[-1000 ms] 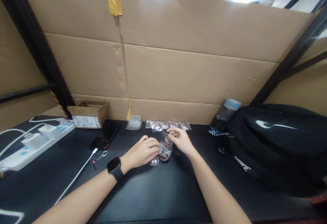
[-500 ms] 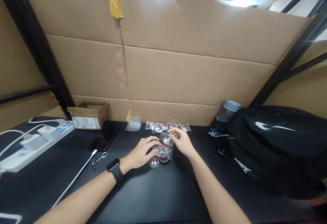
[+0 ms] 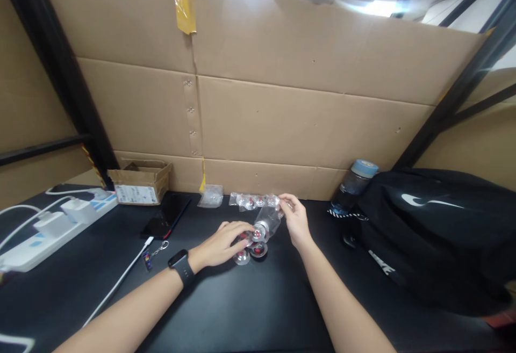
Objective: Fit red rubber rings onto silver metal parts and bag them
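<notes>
My right hand (image 3: 295, 220) pinches the upper corner of a clear plastic bag (image 3: 269, 220), stretched up and to the right above a small cluster of discs. At the bag's lower end is a clear round disc with a red centre (image 3: 258, 233). My left hand (image 3: 224, 242), with a watch on the wrist, closes thumb and fingers on this disc's left side. Just below lie two similar discs, a lower left disc (image 3: 242, 257) and a lower right disc (image 3: 258, 250). Part of the cluster is hidden under my left fingers.
Behind, a row of bagged discs (image 3: 252, 201) lies along the cardboard wall (image 3: 258, 127), beside a crumpled clear bag (image 3: 210, 196). Leftward are a phone (image 3: 166, 217), keychain (image 3: 148, 259), small carton (image 3: 139, 184) and power strip (image 3: 76, 224). Rightward stand a bottle (image 3: 352, 186) and black backpack (image 3: 435, 235).
My right hand has moved up and right, drawing the plastic bag out with it. My left hand stays nearly in place at the discs.
</notes>
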{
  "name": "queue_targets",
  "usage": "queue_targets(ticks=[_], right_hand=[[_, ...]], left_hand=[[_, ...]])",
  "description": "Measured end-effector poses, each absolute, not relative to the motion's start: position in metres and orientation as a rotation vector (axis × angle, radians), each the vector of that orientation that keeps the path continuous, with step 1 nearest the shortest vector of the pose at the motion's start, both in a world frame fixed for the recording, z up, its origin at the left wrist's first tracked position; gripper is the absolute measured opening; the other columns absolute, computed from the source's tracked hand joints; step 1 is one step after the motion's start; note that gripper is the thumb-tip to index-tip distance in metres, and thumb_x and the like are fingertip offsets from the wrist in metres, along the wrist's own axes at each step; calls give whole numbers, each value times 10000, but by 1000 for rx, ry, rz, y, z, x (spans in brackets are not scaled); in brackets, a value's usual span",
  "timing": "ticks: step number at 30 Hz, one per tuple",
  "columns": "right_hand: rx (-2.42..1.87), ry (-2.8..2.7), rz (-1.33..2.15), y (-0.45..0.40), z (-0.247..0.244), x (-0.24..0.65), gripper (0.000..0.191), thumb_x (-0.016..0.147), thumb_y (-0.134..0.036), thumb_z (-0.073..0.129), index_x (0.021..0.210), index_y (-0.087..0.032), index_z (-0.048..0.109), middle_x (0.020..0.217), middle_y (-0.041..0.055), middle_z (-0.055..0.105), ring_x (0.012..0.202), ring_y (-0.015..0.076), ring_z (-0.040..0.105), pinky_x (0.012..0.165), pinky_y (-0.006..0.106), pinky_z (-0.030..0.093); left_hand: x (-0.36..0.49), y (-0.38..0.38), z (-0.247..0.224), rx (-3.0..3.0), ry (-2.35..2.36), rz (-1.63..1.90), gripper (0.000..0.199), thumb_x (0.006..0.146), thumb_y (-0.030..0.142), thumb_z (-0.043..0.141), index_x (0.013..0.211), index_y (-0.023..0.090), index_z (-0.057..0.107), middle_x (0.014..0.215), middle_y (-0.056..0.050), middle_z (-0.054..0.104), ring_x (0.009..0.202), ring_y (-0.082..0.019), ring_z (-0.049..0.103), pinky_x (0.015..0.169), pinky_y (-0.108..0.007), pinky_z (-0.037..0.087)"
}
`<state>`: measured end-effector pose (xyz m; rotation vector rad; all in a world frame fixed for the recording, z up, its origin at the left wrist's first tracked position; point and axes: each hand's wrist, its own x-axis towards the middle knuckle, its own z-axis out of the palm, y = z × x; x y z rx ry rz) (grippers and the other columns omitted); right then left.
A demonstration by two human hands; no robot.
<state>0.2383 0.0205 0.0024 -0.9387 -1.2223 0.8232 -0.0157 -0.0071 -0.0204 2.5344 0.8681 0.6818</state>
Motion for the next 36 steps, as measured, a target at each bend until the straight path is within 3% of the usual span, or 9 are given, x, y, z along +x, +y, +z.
queue_targets(ticks=[5,12,18,23,29,36], right_hand=[[-962,-1147,648,19,4,240,200,871,-365,652,979,-199,620,717,-8,572,586,132,526,525,235,410],[-937,-1273,734,8,2,218,261,856,-412,683,1007,-216,602,950,35,604,547,117,586,490,252,474],[-856,-1455,896,3,-2,207,238,845,-381,714,988,-213,624,941,23,585,619,104,558,532,221,479],[-809,-1622,969,1,-2,213,336,707,-262,825,992,-208,655,1011,23,556,643,83,550,574,218,474],[-869,-1550,936,7,-4,215,218,784,-268,717,981,-205,649,789,6,615,672,139,586,625,255,495],[-983,-1496,763,17,-12,221,189,826,-325,668,960,-193,660,813,29,631,683,151,586,610,252,478]], left_hand=[[-16,-7,-20,2546,973,953,317,994,315,491,1303,280,547,1342,-65,593,1271,-225,527,1039,-372,414],[-13,-14,-17,2745,924,1167,483,829,292,710,1287,254,560,1362,-107,565,1288,-283,502,1054,-430,381],[-12,-14,-19,2936,812,1156,258,951,112,536,1153,244,626,1156,-45,710,1110,-192,619,902,-363,357],[-17,-11,-20,2946,843,1093,254,959,92,498,1061,247,672,1032,-20,745,936,-161,654,800,-363,308],[-24,-4,-15,2955,965,913,302,1010,172,427,1105,285,691,1111,-31,739,1012,-187,640,842,-396,311],[-73,39,-29,2701,1636,1012,329,961,169,442,1051,285,736,1147,-65,732,1042,-258,620,889,-469,305]])
